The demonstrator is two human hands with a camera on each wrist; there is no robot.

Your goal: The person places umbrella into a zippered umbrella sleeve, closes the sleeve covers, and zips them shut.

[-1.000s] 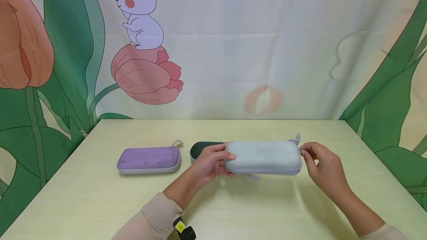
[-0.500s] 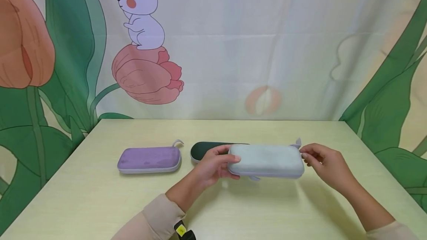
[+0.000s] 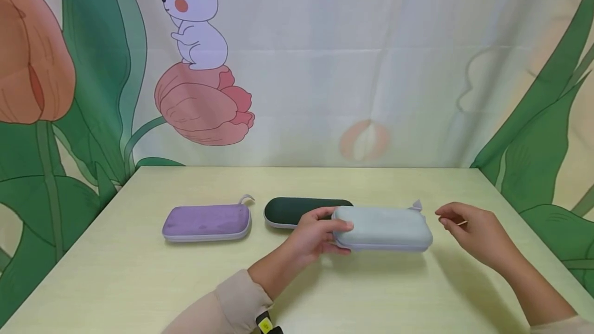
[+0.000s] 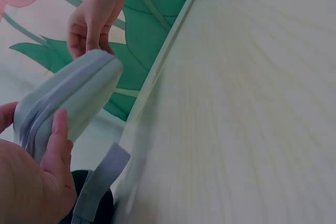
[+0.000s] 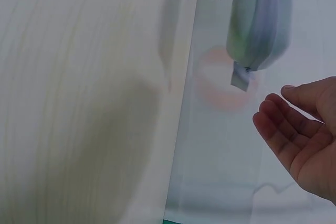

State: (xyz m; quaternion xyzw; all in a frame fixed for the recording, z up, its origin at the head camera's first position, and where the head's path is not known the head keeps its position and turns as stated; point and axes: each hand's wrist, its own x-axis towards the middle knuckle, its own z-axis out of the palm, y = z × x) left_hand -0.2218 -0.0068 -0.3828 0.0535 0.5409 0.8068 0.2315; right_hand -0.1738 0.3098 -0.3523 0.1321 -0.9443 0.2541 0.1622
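Observation:
My left hand grips the left end of a pale green zippered hard case, thumb on top and fingers beneath, above the table. The case looks closed, with a lilac zip edge and a small fabric tab at its far right corner. Just off its right end is my right hand, fingers loosely bent and holding nothing. In the right wrist view, a gap shows between the right fingertips and the tab end. Behind the left hand lies a dark green zippered case, partly covered.
A purple zippered case with a small strap lies on the table at the left. Past the table's back edge hangs a curtain printed with a rabbit, tulips and leaves.
My right hand has let go of the pale green case's right end and drawn away to the right. My left hand has moved the case slightly right and down, uncovering more of the dark green case.

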